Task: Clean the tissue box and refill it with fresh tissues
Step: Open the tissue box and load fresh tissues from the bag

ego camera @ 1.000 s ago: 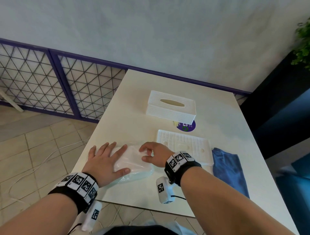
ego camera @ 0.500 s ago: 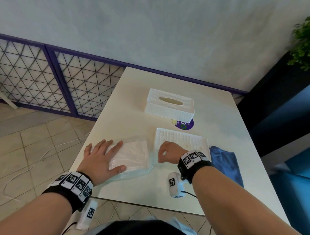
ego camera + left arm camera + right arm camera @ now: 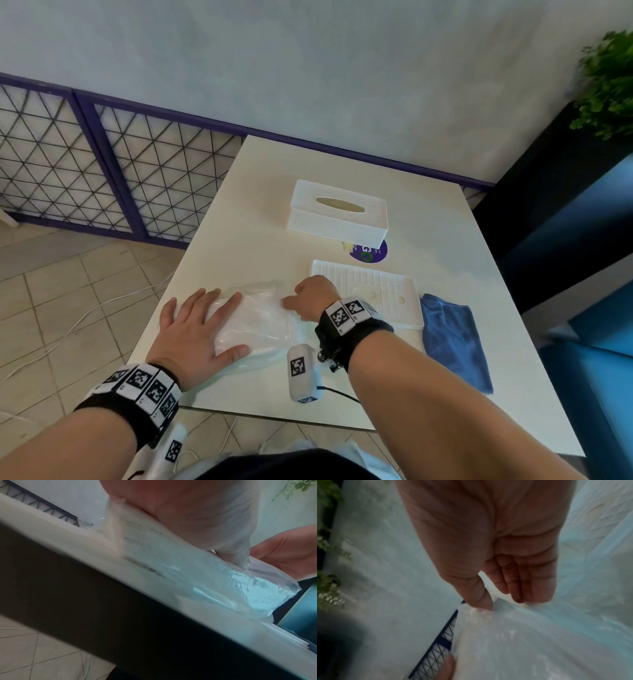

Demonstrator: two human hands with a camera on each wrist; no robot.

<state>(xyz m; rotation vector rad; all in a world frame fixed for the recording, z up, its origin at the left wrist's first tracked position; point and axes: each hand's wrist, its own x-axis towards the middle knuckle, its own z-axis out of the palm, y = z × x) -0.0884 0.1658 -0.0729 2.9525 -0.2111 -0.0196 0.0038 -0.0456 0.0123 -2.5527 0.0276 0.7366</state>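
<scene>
A pack of tissues in clear plastic wrap (image 3: 260, 325) lies near the table's front left edge. My left hand (image 3: 195, 329) lies flat on it with straight fingers, pressing it down. My right hand (image 3: 308, 298) is at the pack's right end, thumb and fingertips (image 3: 530, 596) pinching the loose plastic wrap (image 3: 513, 635). The white tissue box cover (image 3: 339, 214) stands farther back, its slot up. The box's white ribbed base (image 3: 370, 291) lies flat between cover and my right hand. In the left wrist view the wrap (image 3: 231, 588) shows crinkled under my palm.
A blue cloth (image 3: 452, 339) lies at the right of the base. A purple round sticker (image 3: 370, 251) sits on the table (image 3: 239, 240) by the cover. The floor drops off at left, with a metal lattice fence (image 3: 102, 164) behind. A plant (image 3: 606, 85) is at far right.
My right hand pulled away to the right, stretching the wrap, and has come back to the pack's right end. My left hand stayed pressed on the pack.
</scene>
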